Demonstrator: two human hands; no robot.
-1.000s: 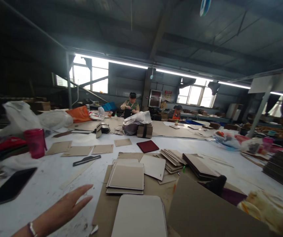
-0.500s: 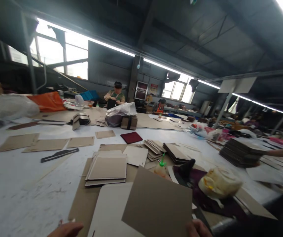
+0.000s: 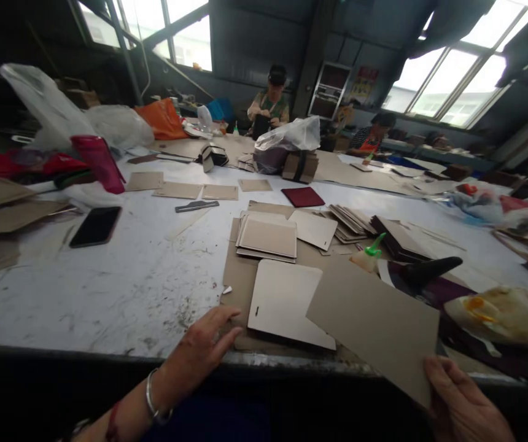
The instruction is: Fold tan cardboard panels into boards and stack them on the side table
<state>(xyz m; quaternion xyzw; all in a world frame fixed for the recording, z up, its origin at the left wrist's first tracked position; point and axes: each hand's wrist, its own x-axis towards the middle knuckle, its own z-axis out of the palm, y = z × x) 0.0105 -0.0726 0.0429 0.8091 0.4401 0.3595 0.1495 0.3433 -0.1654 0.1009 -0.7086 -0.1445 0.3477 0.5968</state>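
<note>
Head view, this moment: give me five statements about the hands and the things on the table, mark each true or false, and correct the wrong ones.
1. The right hand holds a flat brown board. True.
2. The left hand grips a pink tumbler. False: no object shows in its grasp; it is beside the pale board.
3. The dark red square lies farther from the hands than the pale board. True.
4. The phone has a brightly lit screen. False: its screen is dark.
5. The green-tipped bottle is right of the phone. True.
</note>
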